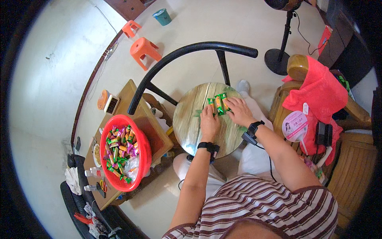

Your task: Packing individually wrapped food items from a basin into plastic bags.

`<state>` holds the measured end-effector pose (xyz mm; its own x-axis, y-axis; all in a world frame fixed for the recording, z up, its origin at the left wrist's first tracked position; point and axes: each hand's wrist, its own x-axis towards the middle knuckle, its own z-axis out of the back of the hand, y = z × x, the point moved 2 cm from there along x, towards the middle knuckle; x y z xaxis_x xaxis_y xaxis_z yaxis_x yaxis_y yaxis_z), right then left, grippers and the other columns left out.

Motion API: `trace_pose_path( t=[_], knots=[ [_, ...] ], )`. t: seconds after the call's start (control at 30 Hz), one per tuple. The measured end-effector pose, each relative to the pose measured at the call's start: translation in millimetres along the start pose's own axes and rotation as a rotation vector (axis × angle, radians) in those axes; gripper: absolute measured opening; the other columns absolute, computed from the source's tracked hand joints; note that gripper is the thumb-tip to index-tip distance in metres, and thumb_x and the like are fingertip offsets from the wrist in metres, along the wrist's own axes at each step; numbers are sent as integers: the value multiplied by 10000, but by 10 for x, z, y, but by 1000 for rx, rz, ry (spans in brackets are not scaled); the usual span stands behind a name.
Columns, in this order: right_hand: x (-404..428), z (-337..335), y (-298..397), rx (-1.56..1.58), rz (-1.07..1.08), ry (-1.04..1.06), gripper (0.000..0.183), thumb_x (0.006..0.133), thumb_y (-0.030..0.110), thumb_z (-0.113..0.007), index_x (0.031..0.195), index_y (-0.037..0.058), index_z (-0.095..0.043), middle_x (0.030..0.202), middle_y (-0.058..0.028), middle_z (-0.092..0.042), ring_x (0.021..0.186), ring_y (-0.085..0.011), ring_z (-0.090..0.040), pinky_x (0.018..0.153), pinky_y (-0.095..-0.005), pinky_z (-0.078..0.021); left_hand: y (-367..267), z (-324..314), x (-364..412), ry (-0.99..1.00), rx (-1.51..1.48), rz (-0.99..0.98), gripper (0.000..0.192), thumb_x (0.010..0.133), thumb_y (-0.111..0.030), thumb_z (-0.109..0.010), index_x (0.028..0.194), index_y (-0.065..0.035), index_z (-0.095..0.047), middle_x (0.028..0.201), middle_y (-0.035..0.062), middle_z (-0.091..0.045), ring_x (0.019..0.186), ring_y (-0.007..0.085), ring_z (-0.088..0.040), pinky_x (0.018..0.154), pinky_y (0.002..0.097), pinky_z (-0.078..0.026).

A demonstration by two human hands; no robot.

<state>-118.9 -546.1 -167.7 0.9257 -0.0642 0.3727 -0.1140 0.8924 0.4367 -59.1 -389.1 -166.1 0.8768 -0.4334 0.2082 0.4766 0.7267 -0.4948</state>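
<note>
Several green-and-orange wrapped snack packets lie side by side on a round stool seat with a streaked wood-like pattern. My left hand rests its fingertips on the lower end of the leftmost packet. My right hand has its fingers on the rightmost packet, and its thumb is near the lower end of the group. Whether either hand grips a packet cannot be told. Both wrists wear black bands. To the left stands a red plastic basin with many green, purple and orange wrapped snacks and clear plastic bags.
A curved black chair rail arches beyond the stool. The basin stands on a wooden table with bottles and scissors. At right, a wooden seat bears a red cloth and a round hand fan.
</note>
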Motion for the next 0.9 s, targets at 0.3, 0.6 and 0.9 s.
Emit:
trace_pose_path(
  t=[0.3,0.6,0.9],
  knots=[
    [31,-50,-43,-13,3,4,525,789,154,-593,1288,82,-449,1282,-97,-490,1207,-265,-399,1024,-413,-287,73,-129,109,27,-149,-41,556,738,-49,-637,1263,-1,-460,1231,186,-491,1102,353,-476,945,403,-403],
    [23,-68,-155,32,-26,27,562,770,133,-607,1298,71,-424,1272,-133,-492,1209,-302,-410,1041,-421,-286,1,567,-104,46,-213,-53,499,780,-121,-596,1243,12,-465,1279,211,-460,1191,361,-428,1002,402,-363],
    [56,-62,-8,20,30,60,591,776,142,-608,1322,68,-394,1300,-132,-458,1223,-310,-382,1047,-416,-275,187,2496,-717,-144,-147,60,306,807,-154,-612,1092,-42,-602,999,152,-616,900,300,-609,787,370,-491]
  ],
)
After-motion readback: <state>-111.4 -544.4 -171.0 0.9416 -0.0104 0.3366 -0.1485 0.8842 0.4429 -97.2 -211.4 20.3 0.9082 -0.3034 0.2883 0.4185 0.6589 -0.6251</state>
